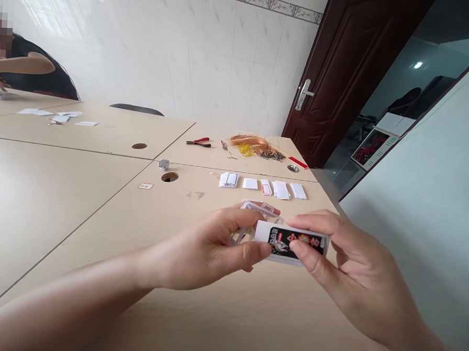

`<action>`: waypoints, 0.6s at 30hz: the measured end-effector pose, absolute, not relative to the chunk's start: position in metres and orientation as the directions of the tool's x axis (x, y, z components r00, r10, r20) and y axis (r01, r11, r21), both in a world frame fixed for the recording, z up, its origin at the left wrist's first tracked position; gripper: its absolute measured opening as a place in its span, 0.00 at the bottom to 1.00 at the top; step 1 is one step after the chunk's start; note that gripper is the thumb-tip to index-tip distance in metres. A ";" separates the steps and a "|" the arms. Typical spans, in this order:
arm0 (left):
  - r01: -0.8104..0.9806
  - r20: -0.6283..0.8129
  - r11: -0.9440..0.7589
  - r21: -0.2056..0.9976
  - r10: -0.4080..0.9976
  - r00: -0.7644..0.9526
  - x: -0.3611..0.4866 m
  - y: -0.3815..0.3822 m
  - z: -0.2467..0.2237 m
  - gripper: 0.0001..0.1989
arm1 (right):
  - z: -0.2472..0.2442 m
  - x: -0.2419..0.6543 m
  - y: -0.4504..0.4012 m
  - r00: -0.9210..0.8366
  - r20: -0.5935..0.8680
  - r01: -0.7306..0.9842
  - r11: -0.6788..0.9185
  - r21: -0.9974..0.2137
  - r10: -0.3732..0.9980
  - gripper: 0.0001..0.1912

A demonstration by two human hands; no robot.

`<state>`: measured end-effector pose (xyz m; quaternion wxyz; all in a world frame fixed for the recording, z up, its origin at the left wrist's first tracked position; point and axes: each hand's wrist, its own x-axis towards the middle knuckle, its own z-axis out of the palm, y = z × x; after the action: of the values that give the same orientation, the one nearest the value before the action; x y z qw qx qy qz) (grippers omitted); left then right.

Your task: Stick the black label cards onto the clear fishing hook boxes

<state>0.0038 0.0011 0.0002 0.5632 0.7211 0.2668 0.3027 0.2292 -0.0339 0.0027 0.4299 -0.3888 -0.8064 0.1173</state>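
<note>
Head view: the left hand (211, 247) is clenched around a clear plastic case (258, 209), while the right hand (357, 266) pinches a black printed card (297, 244) by its edges, holding it against the case just above the desk (211, 321). Beyond the hands, small piles of white slips (250, 183) stand in a row, and farther off a heap of copper wire (255, 145) lies near red-handled pliers (199, 141). One card is in hand at the case, while the slips, wire and pliers remain on the desk, held by neither hand
</note>
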 end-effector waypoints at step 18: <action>-0.227 0.008 0.237 0.945 0.675 0.738 0.005 0.007 -0.002 0.13 | 0.004 0.220 -0.037 -0.308 0.579 0.493 0.647 -0.581 0.755 0.12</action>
<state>0.0051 0.0073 -0.0019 0.7589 0.5414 0.2067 0.2971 0.2197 -0.0373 0.0035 0.4381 -0.3927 -0.7947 0.1493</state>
